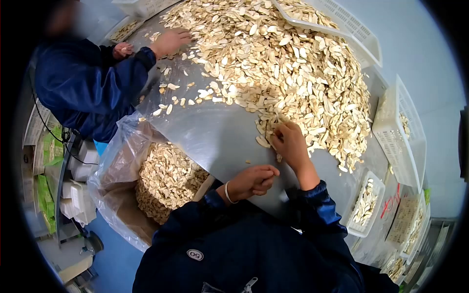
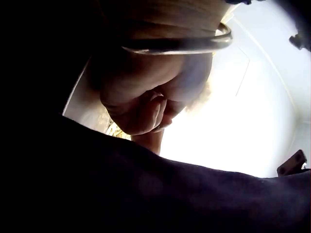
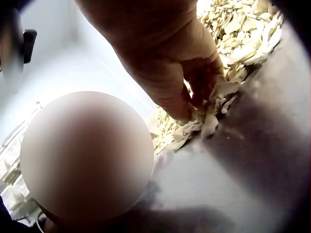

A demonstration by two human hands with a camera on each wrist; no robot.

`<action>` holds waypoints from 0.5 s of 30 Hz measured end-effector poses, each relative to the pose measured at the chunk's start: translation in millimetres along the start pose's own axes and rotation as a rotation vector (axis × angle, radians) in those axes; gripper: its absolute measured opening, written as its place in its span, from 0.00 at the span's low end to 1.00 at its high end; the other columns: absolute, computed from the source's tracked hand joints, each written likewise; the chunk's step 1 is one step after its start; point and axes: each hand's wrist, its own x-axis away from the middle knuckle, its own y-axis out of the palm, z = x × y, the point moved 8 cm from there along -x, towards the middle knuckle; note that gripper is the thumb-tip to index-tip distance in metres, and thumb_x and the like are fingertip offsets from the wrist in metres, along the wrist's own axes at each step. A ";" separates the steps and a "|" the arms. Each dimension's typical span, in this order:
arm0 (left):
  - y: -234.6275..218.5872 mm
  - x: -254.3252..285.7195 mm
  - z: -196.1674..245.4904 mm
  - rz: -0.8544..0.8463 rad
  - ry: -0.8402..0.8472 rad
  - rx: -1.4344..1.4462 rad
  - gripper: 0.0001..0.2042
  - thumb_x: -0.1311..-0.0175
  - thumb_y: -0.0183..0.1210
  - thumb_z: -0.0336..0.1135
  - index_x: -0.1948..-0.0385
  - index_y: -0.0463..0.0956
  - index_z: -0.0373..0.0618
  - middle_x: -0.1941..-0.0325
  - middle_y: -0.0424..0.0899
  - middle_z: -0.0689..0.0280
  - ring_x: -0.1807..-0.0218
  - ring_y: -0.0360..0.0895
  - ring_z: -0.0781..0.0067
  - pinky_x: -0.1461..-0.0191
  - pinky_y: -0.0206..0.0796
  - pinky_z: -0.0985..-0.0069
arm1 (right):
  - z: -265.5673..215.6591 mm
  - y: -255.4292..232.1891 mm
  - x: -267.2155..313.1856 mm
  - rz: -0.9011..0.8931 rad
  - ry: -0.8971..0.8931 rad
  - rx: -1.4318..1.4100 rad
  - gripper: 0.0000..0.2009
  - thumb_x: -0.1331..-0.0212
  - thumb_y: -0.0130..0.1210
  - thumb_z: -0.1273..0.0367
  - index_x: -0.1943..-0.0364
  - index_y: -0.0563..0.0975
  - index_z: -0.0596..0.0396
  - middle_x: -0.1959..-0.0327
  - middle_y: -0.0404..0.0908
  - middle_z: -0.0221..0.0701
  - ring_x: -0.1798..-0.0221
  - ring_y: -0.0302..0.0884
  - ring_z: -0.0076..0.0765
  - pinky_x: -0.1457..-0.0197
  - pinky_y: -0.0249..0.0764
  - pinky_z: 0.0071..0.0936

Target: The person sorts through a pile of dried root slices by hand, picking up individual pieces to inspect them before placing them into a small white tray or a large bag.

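Note:
A large heap of pale, flat dried slices point(image 1: 303, 83) covers the metal table point(image 1: 205, 132). At the near edge of the heap my right hand point(image 1: 293, 144) reaches down with bent fingers. In the right wrist view, the thumb and fingers of that right hand point(image 3: 170, 73) pinch at a pale slice point(image 3: 198, 114) among others. My left hand point(image 1: 251, 181), with a bangle point(image 1: 228, 193) at its wrist, hovers near the table's front edge with fingers curled in. The left wrist view shows these curled fingers point(image 2: 146, 114) from below, dark, with nothing visible in them.
An open box lined with clear plastic point(image 1: 110, 166) holds many slices at the left. White baskets point(image 1: 400, 132) and a small tray of slices point(image 1: 364, 202) stand at the right. Across the table, another person in a blue jacket point(image 1: 93, 85) reaches a hand point(image 1: 171, 43) to the heap.

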 end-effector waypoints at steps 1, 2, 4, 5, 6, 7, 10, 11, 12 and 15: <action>-0.6 0.0 -0.6 0.002 -0.001 0.001 0.10 0.19 0.47 0.36 0.48 0.74 0.45 0.75 0.65 0.74 0.81 0.51 0.87 0.79 0.47 0.85 | -2.7 1.9 1.3 -0.035 0.028 -0.063 0.07 0.44 0.65 0.69 0.67 0.80 0.58 0.68 0.81 0.41 0.60 0.79 0.51 0.56 0.76 0.42; -1.4 -0.4 -1.4 0.003 -0.003 0.002 0.10 0.19 0.47 0.36 0.48 0.74 0.45 0.75 0.65 0.75 0.81 0.51 0.87 0.79 0.47 0.85 | 5.4 4.4 4.6 -0.067 0.155 -0.164 0.08 0.41 0.64 0.68 0.66 0.80 0.59 0.71 0.81 0.41 0.67 0.79 0.43 0.61 0.75 0.37; -3.5 -0.7 -2.1 0.005 -0.014 0.007 0.09 0.20 0.47 0.36 0.48 0.73 0.44 0.75 0.64 0.75 0.81 0.51 0.87 0.80 0.47 0.85 | 4.3 2.5 8.5 -0.210 0.264 -0.247 0.09 0.39 0.64 0.67 0.66 0.80 0.60 0.75 0.80 0.39 0.71 0.79 0.37 0.64 0.74 0.34; -3.9 -0.8 -3.5 0.006 -0.025 0.011 0.09 0.20 0.47 0.36 0.48 0.73 0.44 0.75 0.64 0.75 0.81 0.51 0.87 0.79 0.47 0.85 | 6.3 0.7 10.2 -0.275 0.319 -0.286 0.10 0.37 0.64 0.66 0.66 0.80 0.61 0.76 0.79 0.38 0.73 0.78 0.34 0.65 0.74 0.32; -3.1 -1.4 -3.6 0.004 -0.037 0.010 0.09 0.20 0.46 0.35 0.48 0.73 0.44 0.75 0.64 0.75 0.81 0.51 0.87 0.79 0.47 0.85 | 11.8 4.8 10.0 -0.354 0.295 -0.283 0.10 0.35 0.63 0.66 0.64 0.81 0.61 0.79 0.78 0.35 0.74 0.78 0.28 0.68 0.73 0.30; -2.6 -1.8 -1.9 0.017 -0.042 -0.011 0.09 0.19 0.46 0.35 0.48 0.73 0.44 0.75 0.64 0.75 0.81 0.51 0.87 0.79 0.47 0.85 | 7.2 6.3 7.0 -0.494 0.278 -0.315 0.10 0.35 0.63 0.66 0.64 0.81 0.61 0.78 0.79 0.35 0.74 0.78 0.28 0.68 0.73 0.30; -6.5 -2.7 -5.4 0.040 -0.046 -0.042 0.09 0.19 0.45 0.36 0.49 0.72 0.45 0.75 0.63 0.75 0.80 0.51 0.86 0.79 0.47 0.85 | -18.2 -14.1 -10.6 -0.868 0.103 -0.337 0.10 0.34 0.63 0.64 0.62 0.83 0.58 0.73 0.83 0.35 0.71 0.80 0.27 0.65 0.75 0.29; -5.6 -3.0 -3.1 0.045 -0.041 -0.045 0.10 0.19 0.45 0.36 0.49 0.72 0.45 0.75 0.63 0.75 0.80 0.51 0.86 0.79 0.47 0.85 | -32.8 -35.7 -32.8 -0.696 -0.156 -0.293 0.10 0.32 0.61 0.63 0.64 0.84 0.57 0.72 0.85 0.34 0.69 0.81 0.26 0.64 0.77 0.29; -5.4 -2.3 -3.2 0.052 -0.038 -0.044 0.10 0.19 0.45 0.36 0.48 0.72 0.44 0.75 0.63 0.75 0.80 0.51 0.86 0.79 0.47 0.85 | -9.5 -47.5 -53.3 -0.555 0.245 -0.416 0.11 0.30 0.59 0.63 0.64 0.85 0.54 0.70 0.85 0.32 0.68 0.81 0.27 0.62 0.79 0.27; -7.6 -1.6 -7.6 0.029 -0.037 -0.045 0.10 0.18 0.45 0.37 0.48 0.72 0.45 0.74 0.63 0.75 0.79 0.51 0.86 0.78 0.47 0.85 | -15.5 -130.8 -103.3 0.201 0.202 -0.899 0.14 0.25 0.54 0.57 0.52 0.82 0.50 0.70 0.83 0.25 0.73 0.76 0.18 0.66 0.72 0.18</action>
